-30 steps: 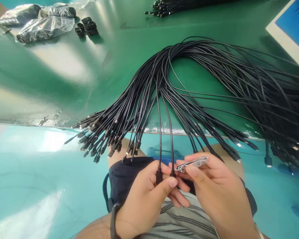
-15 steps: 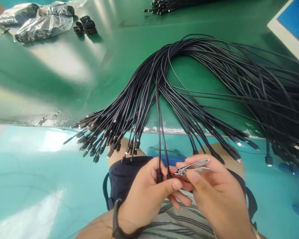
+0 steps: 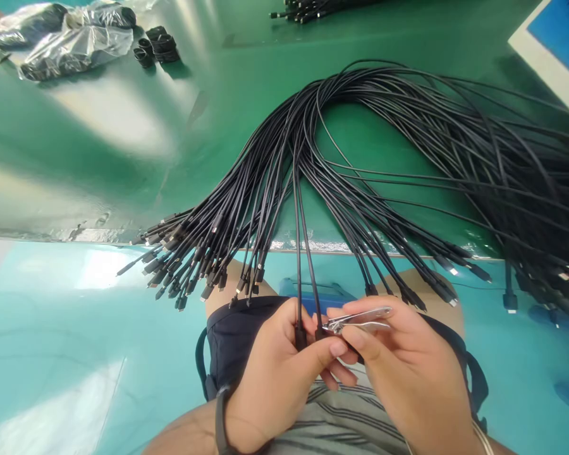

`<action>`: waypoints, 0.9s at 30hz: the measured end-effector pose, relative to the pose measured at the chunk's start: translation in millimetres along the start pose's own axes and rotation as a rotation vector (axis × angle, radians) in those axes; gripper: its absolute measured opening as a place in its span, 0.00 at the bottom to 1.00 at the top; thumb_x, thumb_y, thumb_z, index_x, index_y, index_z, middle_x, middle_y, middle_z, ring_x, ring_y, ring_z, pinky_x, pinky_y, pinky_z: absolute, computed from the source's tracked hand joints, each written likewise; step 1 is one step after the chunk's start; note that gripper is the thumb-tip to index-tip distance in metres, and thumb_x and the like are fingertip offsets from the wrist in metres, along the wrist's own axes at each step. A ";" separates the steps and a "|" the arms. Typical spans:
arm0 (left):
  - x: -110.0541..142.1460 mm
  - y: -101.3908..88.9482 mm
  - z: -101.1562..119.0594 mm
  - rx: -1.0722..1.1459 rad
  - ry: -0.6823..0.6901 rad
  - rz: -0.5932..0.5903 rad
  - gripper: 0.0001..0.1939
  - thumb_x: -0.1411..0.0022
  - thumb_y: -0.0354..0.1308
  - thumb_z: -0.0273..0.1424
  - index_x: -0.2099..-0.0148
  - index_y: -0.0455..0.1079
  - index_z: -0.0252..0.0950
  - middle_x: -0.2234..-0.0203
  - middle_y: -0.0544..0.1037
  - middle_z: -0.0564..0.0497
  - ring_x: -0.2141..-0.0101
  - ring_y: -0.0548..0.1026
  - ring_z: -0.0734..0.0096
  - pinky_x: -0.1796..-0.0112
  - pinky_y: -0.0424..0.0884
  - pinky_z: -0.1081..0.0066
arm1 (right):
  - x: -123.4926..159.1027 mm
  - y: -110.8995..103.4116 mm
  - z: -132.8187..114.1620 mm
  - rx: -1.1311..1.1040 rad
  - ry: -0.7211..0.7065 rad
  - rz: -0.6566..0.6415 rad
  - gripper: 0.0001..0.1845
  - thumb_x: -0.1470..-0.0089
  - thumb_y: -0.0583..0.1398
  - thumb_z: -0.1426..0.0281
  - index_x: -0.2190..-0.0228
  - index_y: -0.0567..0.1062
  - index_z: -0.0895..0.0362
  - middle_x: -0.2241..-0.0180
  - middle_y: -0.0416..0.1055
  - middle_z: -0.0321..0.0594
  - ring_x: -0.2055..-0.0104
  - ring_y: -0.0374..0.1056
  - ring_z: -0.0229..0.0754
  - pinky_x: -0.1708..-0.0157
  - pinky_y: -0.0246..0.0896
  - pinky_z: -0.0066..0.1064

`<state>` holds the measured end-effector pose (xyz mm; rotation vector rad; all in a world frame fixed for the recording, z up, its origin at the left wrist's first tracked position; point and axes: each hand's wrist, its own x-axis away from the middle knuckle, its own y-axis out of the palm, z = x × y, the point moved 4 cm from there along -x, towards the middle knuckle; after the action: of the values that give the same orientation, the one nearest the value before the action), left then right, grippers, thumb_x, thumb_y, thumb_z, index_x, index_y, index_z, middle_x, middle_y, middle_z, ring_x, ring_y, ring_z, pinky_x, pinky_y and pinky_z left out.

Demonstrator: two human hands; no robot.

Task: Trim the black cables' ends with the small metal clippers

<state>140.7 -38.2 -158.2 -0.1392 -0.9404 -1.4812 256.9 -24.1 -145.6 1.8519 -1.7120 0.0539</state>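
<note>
Two black cables [image 3: 308, 265] run down from the large bundle on the table to my left hand [image 3: 282, 370]. Its thumb and fingers are closed around their connector ends, and the tips are hidden by the hand. My right hand [image 3: 403, 373] pinches silver nail clippers [image 3: 360, 320] between thumb and fingers. The clippers' jaws are at the right-hand cable's connector, close to my left fingertips; whether they touch it I cannot tell. The cable bundle [image 3: 332, 95] arches over the table, with many black connectors [image 3: 184, 265] hanging past the front edge.
A green table [image 3: 208, 145] spans the view. Clear plastic bags of black items [image 3: 76, 54] lie at the far left beside black coils [image 3: 159, 47]. More cables [image 3: 308, 9] lie at the back. A blue-and-white object [image 3: 550, 57] stands at the right, near further cables [image 3: 550, 215].
My right hand has moved slightly left, bringing the clippers' jaws up to the right-hand cable's connector. My left hand keeps its hold on the two cables.
</note>
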 end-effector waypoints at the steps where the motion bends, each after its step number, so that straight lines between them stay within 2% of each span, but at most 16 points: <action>1: 0.0 0.0 0.1 0.001 -0.005 0.000 0.20 0.46 0.68 0.31 0.72 0.56 0.37 0.82 0.79 0.55 0.80 0.79 0.74 0.80 0.70 0.81 | 0.1 -0.8 0.6 0.006 0.000 0.008 0.01 0.45 0.64 0.69 0.68 0.77 0.52 0.76 0.76 0.35 0.81 0.70 0.36 0.82 0.74 0.28; 4: 0.1 -0.1 -0.2 0.000 -0.019 -0.011 0.20 0.46 0.69 0.32 0.71 0.56 0.37 0.81 0.79 0.54 0.81 0.79 0.74 0.80 0.70 0.81 | -0.7 -4.5 4.2 -0.004 0.021 0.040 0.02 0.45 0.65 0.68 0.68 0.77 0.52 0.73 0.77 0.36 0.81 0.70 0.37 0.84 0.73 0.29; 6: 0.1 -0.5 -1.0 -0.014 -0.029 -0.013 0.21 0.46 0.69 0.34 0.71 0.56 0.37 0.80 0.80 0.53 0.81 0.79 0.73 0.80 0.69 0.81 | -2.6 -5.8 6.5 -0.063 0.042 0.018 0.03 0.45 0.65 0.68 0.67 0.76 0.52 0.71 0.77 0.37 0.80 0.70 0.37 0.84 0.73 0.29; 10: 0.4 -2.8 -2.6 -0.050 -0.056 -0.008 0.20 0.47 0.69 0.34 0.70 0.57 0.37 0.82 0.79 0.54 0.85 0.75 0.76 0.82 0.67 0.81 | -7.6 0.7 2.1 -0.179 0.094 -0.227 0.06 0.46 0.65 0.65 0.65 0.75 0.51 0.67 0.76 0.38 0.77 0.70 0.38 0.80 0.72 0.34; 12: 0.1 -4.2 -2.8 -0.076 -0.065 -0.038 0.19 0.49 0.70 0.33 0.70 0.59 0.36 0.83 0.77 0.55 0.85 0.74 0.77 0.81 0.68 0.81 | -9.7 1.6 -3.7 -0.065 0.123 -0.304 0.07 0.48 0.66 0.65 0.66 0.76 0.52 0.70 0.73 0.35 0.77 0.70 0.39 0.79 0.72 0.34; 13: -0.1 -4.7 -2.9 -0.088 -0.066 -0.074 0.17 0.48 0.70 0.34 0.69 0.62 0.35 0.81 0.78 0.54 0.83 0.75 0.77 0.80 0.69 0.80 | -11.1 -0.8 -7.5 0.048 0.115 -0.294 0.06 0.48 0.66 0.65 0.67 0.76 0.52 0.71 0.72 0.35 0.77 0.70 0.39 0.78 0.72 0.34; 15: -0.3 -5.1 -3.2 -0.078 -0.067 -0.178 0.13 0.41 0.63 0.38 0.63 0.70 0.32 0.72 0.82 0.46 0.78 0.79 0.74 0.77 0.70 0.79 | -14.7 -12.2 -18.4 0.369 0.026 -0.165 0.04 0.46 0.64 0.64 0.68 0.76 0.51 0.71 0.74 0.35 0.74 0.72 0.41 0.76 0.70 0.33; 18: 0.2 -7.1 -4.4 0.035 -0.093 -0.280 0.18 0.33 0.53 0.39 0.50 0.73 0.31 0.57 0.81 0.36 0.69 0.82 0.65 0.74 0.73 0.76 | -14.9 -34.2 -44.4 0.972 -0.284 0.191 0.03 0.45 0.63 0.64 0.67 0.76 0.49 0.64 0.77 0.38 0.63 0.74 0.49 0.64 0.68 0.38; 20: 0.6 -8.6 -5.6 0.093 -0.123 -0.281 0.17 0.35 0.56 0.36 0.49 0.74 0.32 0.56 0.81 0.36 0.69 0.82 0.65 0.73 0.74 0.76 | -9.4 -43.0 -60.3 1.277 -0.477 0.431 0.03 0.44 0.62 0.66 0.65 0.75 0.50 0.58 0.77 0.41 0.53 0.71 0.55 0.54 0.63 0.44; 21: 0.7 -8.9 -5.9 0.100 -0.132 -0.270 0.15 0.36 0.57 0.35 0.52 0.75 0.32 0.58 0.82 0.36 0.71 0.82 0.66 0.74 0.74 0.77 | -6.0 -45.3 -65.7 1.344 -0.540 0.517 0.03 0.45 0.62 0.67 0.65 0.75 0.50 0.57 0.76 0.42 0.50 0.69 0.57 0.50 0.61 0.46; 22: 0.8 -8.9 -5.9 0.097 -0.136 -0.256 0.13 0.37 0.59 0.35 0.55 0.76 0.31 0.61 0.82 0.38 0.73 0.82 0.68 0.75 0.73 0.78 | -3.2 -46.5 -68.8 1.332 -0.569 0.558 0.03 0.45 0.62 0.67 0.65 0.75 0.50 0.56 0.76 0.42 0.48 0.68 0.57 0.49 0.60 0.46; 23: 0.9 -8.4 -5.6 0.090 -0.132 -0.242 0.12 0.37 0.60 0.34 0.58 0.77 0.31 0.64 0.83 0.40 0.75 0.81 0.70 0.76 0.73 0.79 | -1.6 -46.9 -68.9 1.248 -0.550 0.539 0.03 0.45 0.63 0.67 0.65 0.76 0.50 0.56 0.77 0.41 0.49 0.69 0.56 0.50 0.62 0.44; 27: 1.2 -5.6 -0.7 0.036 -0.050 -0.181 0.08 0.37 0.60 0.32 0.62 0.77 0.32 0.72 0.81 0.47 0.77 0.79 0.74 0.76 0.72 0.79 | -3.5 -32.7 -41.6 0.559 -0.215 0.144 0.01 0.44 0.63 0.66 0.66 0.76 0.47 0.61 0.80 0.36 0.63 0.77 0.45 0.65 0.72 0.33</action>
<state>135.9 -40.4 -160.6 -0.0660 -1.0411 -1.6321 301.5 -2.9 -126.3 2.1814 -2.1366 0.4470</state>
